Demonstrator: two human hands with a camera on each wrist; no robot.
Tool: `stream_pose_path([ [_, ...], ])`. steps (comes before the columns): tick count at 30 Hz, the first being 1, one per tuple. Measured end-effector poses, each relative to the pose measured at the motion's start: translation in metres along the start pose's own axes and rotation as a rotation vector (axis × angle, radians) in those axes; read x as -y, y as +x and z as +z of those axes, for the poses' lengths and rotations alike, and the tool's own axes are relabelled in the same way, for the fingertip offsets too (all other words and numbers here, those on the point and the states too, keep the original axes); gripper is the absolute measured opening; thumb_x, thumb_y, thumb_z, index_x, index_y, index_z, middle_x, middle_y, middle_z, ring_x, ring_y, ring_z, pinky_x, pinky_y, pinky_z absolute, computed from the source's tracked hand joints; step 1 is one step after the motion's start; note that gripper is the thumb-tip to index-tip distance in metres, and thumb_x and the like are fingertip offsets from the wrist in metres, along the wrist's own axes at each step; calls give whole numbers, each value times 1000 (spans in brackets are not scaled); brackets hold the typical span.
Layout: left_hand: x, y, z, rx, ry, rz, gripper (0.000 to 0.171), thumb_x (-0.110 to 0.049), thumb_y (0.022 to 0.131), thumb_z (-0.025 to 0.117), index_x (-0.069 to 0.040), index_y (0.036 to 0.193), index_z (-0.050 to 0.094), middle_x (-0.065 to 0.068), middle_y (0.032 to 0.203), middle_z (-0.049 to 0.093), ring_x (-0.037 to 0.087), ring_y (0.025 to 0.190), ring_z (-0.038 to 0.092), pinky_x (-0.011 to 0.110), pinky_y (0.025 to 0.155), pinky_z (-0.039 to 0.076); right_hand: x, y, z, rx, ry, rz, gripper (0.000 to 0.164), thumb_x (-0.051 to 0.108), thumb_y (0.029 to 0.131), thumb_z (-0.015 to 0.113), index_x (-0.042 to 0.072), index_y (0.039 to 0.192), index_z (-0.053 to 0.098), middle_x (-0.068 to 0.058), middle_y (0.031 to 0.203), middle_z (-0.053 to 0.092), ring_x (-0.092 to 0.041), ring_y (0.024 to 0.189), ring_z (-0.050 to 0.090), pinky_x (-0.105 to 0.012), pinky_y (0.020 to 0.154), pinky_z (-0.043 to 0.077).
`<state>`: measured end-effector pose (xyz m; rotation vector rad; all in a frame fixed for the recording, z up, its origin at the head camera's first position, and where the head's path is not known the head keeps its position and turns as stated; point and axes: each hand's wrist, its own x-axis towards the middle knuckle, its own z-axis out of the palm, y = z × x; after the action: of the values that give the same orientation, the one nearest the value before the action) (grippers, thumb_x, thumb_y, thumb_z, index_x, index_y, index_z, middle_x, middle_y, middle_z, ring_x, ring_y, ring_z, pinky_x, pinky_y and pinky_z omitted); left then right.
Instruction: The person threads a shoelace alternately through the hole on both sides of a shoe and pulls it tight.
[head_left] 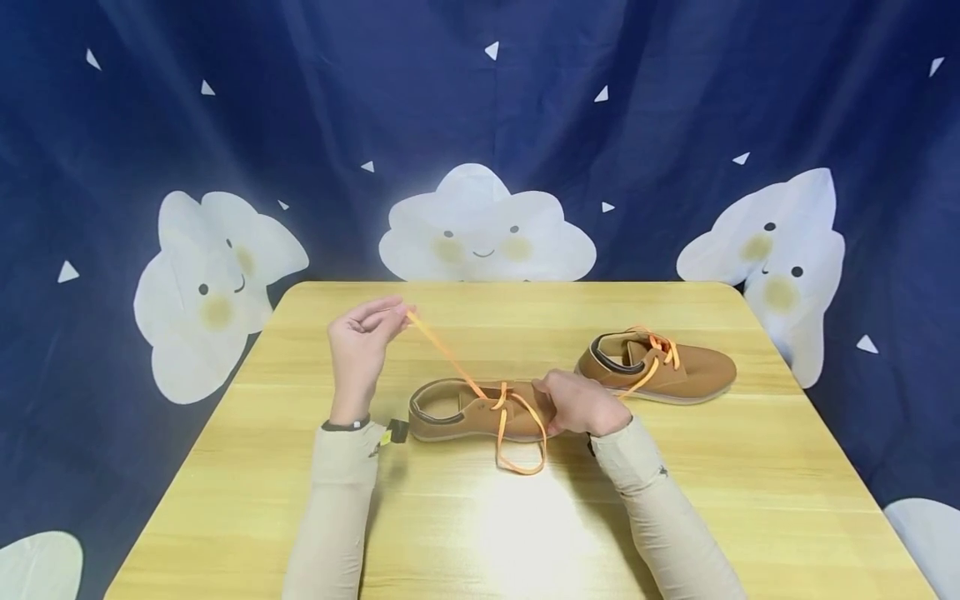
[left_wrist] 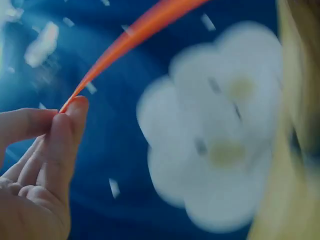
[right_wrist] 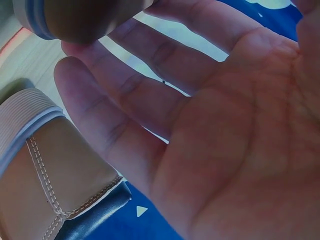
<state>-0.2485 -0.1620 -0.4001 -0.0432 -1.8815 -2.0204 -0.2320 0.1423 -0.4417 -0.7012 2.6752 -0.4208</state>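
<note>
A brown lace-up shoe (head_left: 448, 427) lies on the table with its heel to the left. My left hand (head_left: 360, 354) is raised up and left of it, pinching the end of an orange shoelace (left_wrist: 125, 47) between thumb and fingertips. The lace runs taut down to the shoe's eyelets, and another part hangs in a loop (head_left: 522, 470) over the near side. At the toe, my right hand (head_left: 585, 402) holds the shoe. The right wrist view shows its fingers against the toe (right_wrist: 92, 22); the thumb's contact is hidden there.
A matching brown shoe (head_left: 701, 372) with an orange lace stands just behind and right of my right hand. The wooden table (head_left: 247, 500) reaches back to a dark blue curtain (head_left: 525, 100) printed with clouds. A small black-and-yellow item (head_left: 396, 431) shows beside my left cuff.
</note>
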Motion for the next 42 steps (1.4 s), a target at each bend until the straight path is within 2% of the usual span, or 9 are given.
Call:
stream_pose_path([
  [5,37,14,-31,113,542,-194,23,-12,96,68,1,115,73,14,98,80,21,83,78,28,77,62,0,1,-1,3,6,-6,45,-2,68,92,9,107,74,-5,81,67,-15,71,55,-33,67,50],
  [8,57,15,-42,336,835,-301,24,-7,94,59,1,113,72,18,103,77,33,97,74,44,87,60,-1,2,-1,4,22,-13,42,-2,68,93,10,103,73,-4,81,66,-15,71,54,-32,66,49],
  [10,67,14,-45,484,910,-356,24,-4,92,59,3,110,72,18,103,77,36,100,71,57,96,55,-3,2,-1,7,36,-26,40,-1,67,93,10,99,71,-4,80,65,-15,71,55,-31,66,48],
  [12,71,11,-44,591,934,-381,22,-4,92,60,4,109,72,18,100,77,35,98,70,63,98,52,-5,2,-2,15,52,-44,37,-1,68,92,10,94,68,-5,80,66,-15,72,56,-31,67,49],
  [15,70,7,-38,636,955,-341,23,-10,96,61,2,114,71,15,95,76,28,87,71,58,95,55,-5,1,-2,-4,74,-74,35,4,76,89,5,104,69,-9,96,71,-20,86,65,-35,76,55],
  [20,43,0,-18,660,943,-79,28,-19,102,57,-4,123,68,8,94,73,16,75,65,38,76,57,7,-1,-8,-218,63,-190,47,14,92,78,7,137,65,-9,129,68,-25,115,67,-40,96,57],
  [25,19,-15,16,861,857,98,23,-16,101,60,-7,119,72,5,104,76,8,72,60,31,78,56,21,9,-2,-404,-50,-425,22,9,91,79,17,111,78,2,100,66,-11,88,60,-28,77,54],
  [31,20,-22,34,1061,855,165,18,-8,99,62,-6,108,78,-1,82,69,2,51,42,20,53,38,21,17,7,-465,-166,-513,15,5,92,75,19,94,81,8,79,56,-10,73,46,-21,66,41],
  [42,21,-23,36,1139,848,142,22,-3,99,58,-2,108,78,1,80,64,2,53,40,17,57,38,20,18,9,-387,-106,-440,20,0,89,67,19,84,68,10,73,57,-7,67,46,-20,58,38],
])
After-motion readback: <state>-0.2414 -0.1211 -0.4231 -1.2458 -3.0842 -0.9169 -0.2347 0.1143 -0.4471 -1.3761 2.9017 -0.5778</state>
